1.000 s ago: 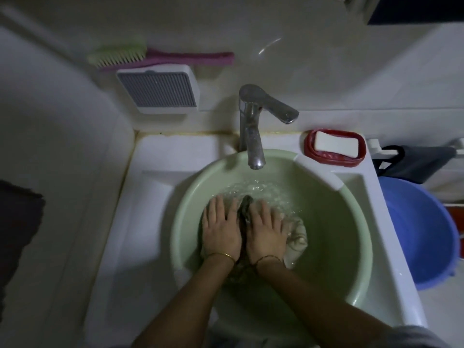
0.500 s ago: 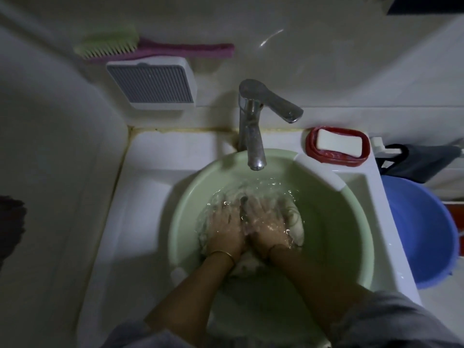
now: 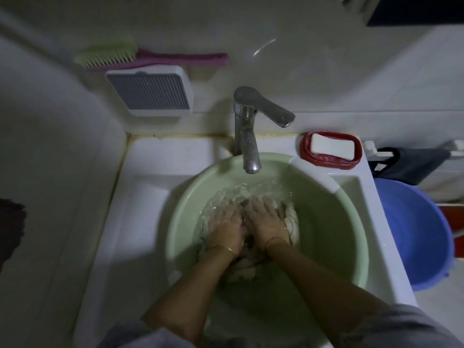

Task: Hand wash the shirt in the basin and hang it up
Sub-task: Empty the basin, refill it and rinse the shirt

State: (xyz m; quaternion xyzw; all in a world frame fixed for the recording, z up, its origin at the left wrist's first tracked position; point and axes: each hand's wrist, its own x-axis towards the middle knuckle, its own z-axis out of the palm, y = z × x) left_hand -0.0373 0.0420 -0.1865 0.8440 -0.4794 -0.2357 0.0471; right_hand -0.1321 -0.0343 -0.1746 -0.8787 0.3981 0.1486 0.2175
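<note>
- Both hands are down in the green basin, which sits in the white sink right under the tap, handy for water.
- The shirt is bunched underwater at the basin's bottom, with pale folds showing below the wrists and beside the right hand.
- Right-hand fingers lie stretched and close together, flat on the cloth. I'd say that's a press to knead it.
- The left hand sits alongside, touching the right. Its fingers blur under the ripples, so I can't tell if they're curled.
- Forearms angle in from below and the wrists meet over the bundle.
- The soap waits in its red dish on the sink's corner.
- My read: mid-wash, hanging not yet begun.
</note>
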